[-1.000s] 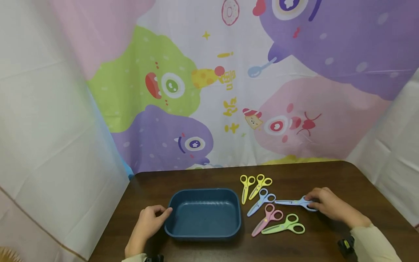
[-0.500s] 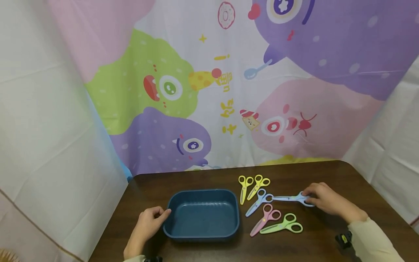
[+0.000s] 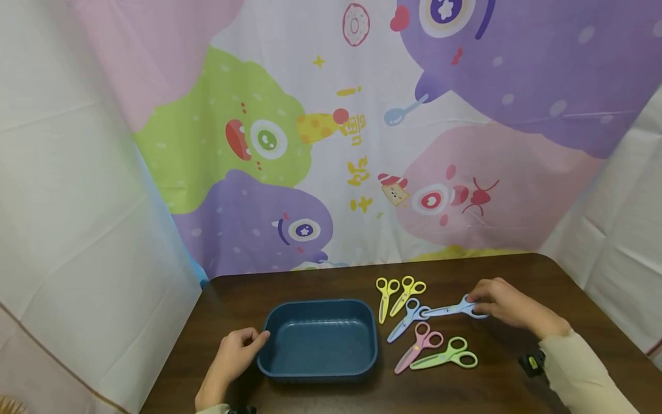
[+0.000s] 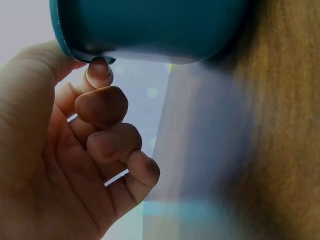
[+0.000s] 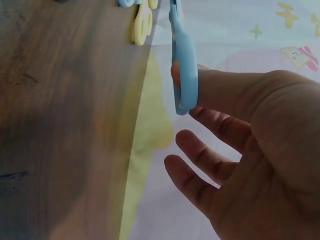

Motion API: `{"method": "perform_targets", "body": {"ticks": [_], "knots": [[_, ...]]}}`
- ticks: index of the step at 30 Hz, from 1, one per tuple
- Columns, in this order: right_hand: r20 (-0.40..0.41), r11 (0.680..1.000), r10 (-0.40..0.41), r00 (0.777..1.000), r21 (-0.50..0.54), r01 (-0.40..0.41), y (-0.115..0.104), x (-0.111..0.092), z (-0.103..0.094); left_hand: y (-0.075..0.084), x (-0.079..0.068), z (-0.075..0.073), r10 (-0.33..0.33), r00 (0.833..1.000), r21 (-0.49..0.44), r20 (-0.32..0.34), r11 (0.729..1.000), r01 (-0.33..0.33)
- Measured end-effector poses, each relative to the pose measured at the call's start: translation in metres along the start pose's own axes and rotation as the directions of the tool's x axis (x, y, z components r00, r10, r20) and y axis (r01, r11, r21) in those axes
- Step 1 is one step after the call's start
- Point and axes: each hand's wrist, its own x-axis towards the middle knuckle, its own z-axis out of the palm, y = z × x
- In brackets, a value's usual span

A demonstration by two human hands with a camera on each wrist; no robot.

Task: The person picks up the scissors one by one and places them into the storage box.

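At the left end of a dark teal tray point(image 3: 323, 368), my left hand point(image 3: 233, 353) pinches the rim between thumb and index finger; the left wrist view shows the rim point(image 4: 75, 55) there. My right hand point(image 3: 504, 299) pinches a pair of light blue scissors point(image 3: 450, 309) by a handle loop point(image 5: 187, 70), the other fingers loosely bent. Those scissors point left, and their tip overlaps a handle of a second blue pair point(image 3: 405, 322) in the head view. Pink scissors point(image 3: 416, 349) and green scissors point(image 3: 445, 357) lie nearer me, their handles close together.
Two yellow pairs of scissors, a left one point(image 3: 385, 299) and a right one point(image 3: 405, 296), lie behind the blue pair. Everything rests on a dark wooden table point(image 3: 522, 267). A cartoon-print curtain point(image 3: 362, 241) hangs along its back edge, with white cloth at both sides.
My right hand has shifted left and slightly away from me, raising the handle end of the blue scissors. My left hand stays on the tray rim. The head view has shifted slightly.
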Motion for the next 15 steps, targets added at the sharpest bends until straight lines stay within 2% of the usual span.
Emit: {"method": "perform_targets", "body": {"ticks": [4, 11, 15], "knots": [[-0.035, 0.996, -0.092, 0.995, -0.02, 0.092, 0.001, 0.007, -0.002, 0.001, 0.0, 0.0, 0.004, 1.0, 0.0, -0.002, 1.0, -0.004], [-0.017, 0.998, -0.052, 0.999, -0.027, 0.052, -0.003, 0.014, -0.005, 0.001, 0.001, 0.0, 0.005, 1.0, -0.001, -0.003, 1.0, -0.005], [-0.018, 0.997, -0.074, 0.997, 0.006, 0.074, -0.004, 0.017, -0.004, 0.002, 0.0, 0.0, 0.001, 1.0, -0.002, 0.002, 1.0, -0.001]]}}
